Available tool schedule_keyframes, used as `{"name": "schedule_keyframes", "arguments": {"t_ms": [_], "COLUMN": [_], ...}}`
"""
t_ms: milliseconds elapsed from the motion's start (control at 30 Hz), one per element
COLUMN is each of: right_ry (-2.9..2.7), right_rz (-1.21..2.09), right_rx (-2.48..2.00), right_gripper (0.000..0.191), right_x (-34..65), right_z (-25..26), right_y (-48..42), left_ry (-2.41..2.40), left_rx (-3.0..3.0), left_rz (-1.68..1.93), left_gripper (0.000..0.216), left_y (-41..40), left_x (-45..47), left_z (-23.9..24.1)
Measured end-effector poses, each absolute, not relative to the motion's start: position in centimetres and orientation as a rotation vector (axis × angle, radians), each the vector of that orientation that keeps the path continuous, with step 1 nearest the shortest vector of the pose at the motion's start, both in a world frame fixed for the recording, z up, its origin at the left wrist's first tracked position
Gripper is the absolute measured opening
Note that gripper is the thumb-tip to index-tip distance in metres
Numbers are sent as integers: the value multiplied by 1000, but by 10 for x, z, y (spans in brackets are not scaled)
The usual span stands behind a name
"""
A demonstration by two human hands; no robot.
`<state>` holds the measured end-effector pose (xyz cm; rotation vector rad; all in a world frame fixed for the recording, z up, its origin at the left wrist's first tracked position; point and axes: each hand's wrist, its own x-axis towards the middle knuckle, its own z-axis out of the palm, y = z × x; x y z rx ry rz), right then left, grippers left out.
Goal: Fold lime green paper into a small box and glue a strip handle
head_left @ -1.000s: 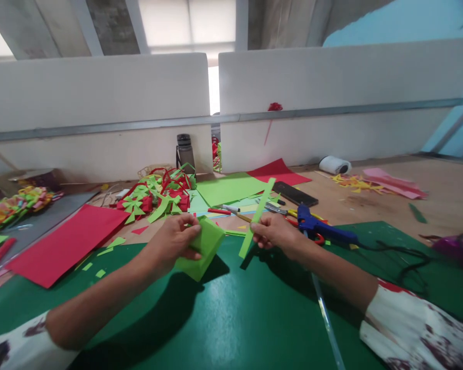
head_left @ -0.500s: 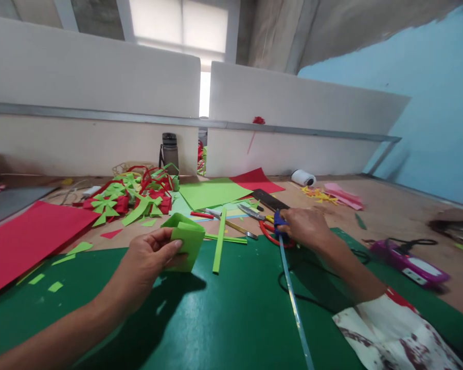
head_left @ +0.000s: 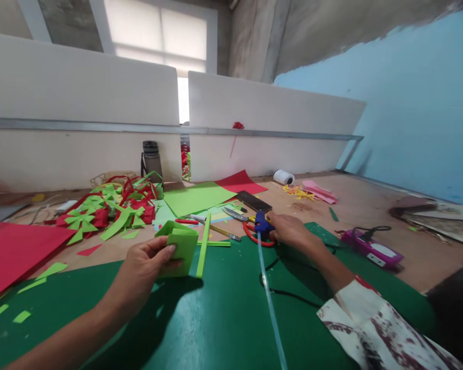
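My left hand [head_left: 148, 264] pinches a small folded green paper box [head_left: 182, 252] between thumb and fingers, raised over the green mat [head_left: 219, 313]. My right hand [head_left: 289, 228] is closed round a blue glue gun [head_left: 261, 223]; a long clear glue stick [head_left: 269, 303] runs from its back toward me. Just beyond the gun lie scissors with red and yellow handles [head_left: 250, 234], partly hidden by it. Between my hands, a green paper strip [head_left: 203, 249] rests across another one. A yellow utility knife [head_left: 224, 232] and a red pen [head_left: 187, 221] lie behind the strips.
Green and red paper decorations [head_left: 111, 205] are heaped at the back left by a dark bottle [head_left: 152, 159]. Red card [head_left: 19, 252] lies at left, green card [head_left: 196, 198] at the back. A phone [head_left: 253, 201] sits behind the scissors. At right is a purple power strip [head_left: 372, 249] with a black cable.
The view has shifted, so most things appear further left. Both hands keep their hold on the paper box and the glue gun, with little other movement.
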<state>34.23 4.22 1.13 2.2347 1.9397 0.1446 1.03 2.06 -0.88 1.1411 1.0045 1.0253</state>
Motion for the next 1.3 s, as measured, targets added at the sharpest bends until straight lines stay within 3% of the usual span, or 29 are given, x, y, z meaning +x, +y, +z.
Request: {"name": "schedule_keyframes", "arguments": {"t_ms": [433,633,733,833,967,1200,1300], "right_ry": [2454,2858,2918,2951,2972,2748,2630], "right_rz": [218,-140,-333,-732,-1141,-1124,-1361], "right_rx": [2406,2413,2419,2356,2377,2697,2867], "right_gripper": [35,29,38,43,34,33,34], "right_x": [301,289,275,254,234,234,235], "right_z": [-2,2,5,15,28,21,13], "right_y": [33,33,27,15,1,23,37], "left_ry": [1029,977,953,932,983,1216,1131], "left_rx": [1314,1310,1280,1226,1229,1511,1514], "left_rz": [1065,1097,1117,1109,1103,1274,1271], "left_gripper": [27,28,29,28,28,34,28], "left_y": [24,28,31,30,26,33,38], "left_x": [27,26,20,8,-12,-26,-24], "left_z": [-2,-2,-3,-2,6,11,12]}}
